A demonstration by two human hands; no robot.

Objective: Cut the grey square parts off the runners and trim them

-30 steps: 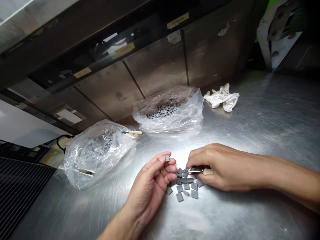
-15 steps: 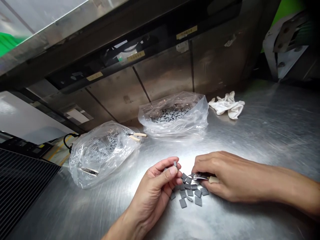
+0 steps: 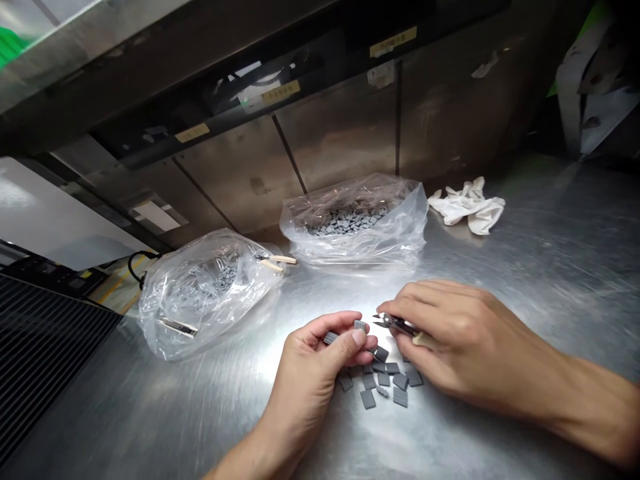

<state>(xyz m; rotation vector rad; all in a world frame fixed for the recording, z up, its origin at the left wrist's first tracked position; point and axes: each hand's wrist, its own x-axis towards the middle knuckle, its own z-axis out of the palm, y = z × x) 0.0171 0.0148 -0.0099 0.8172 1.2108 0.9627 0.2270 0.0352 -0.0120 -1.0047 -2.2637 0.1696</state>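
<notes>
Between thumb and index finger, my left hand [image 3: 320,367] pinches a small grey ribbed piece [image 3: 361,325]. Another grey piece [image 3: 331,338] shows in the curl of that hand's fingers. My right hand [image 3: 460,340] is closed around a pair of cutting pliers [image 3: 395,323] with pale handles. Their jaws are parted and point left, just right of the pinched piece and apart from it. Below and between both hands lie several loose grey ribbed square pieces [image 3: 384,379] on the metal table [image 3: 450,440].
A clear plastic bag [image 3: 350,247] of grey pieces stands at the back. Another clear bag [image 3: 175,287] lies left, with pale-handled pliers [image 3: 277,262] on its edge and a metal-and-white tool [image 3: 179,327] at its front. White gloves [image 3: 470,205] lie back right, before a metal panel [image 3: 340,140].
My right hand has lifted the pliers from the loose pieces towards my left hand, and their jaws now show parted. The piece in my left hand has turned to show its ribbed face.
</notes>
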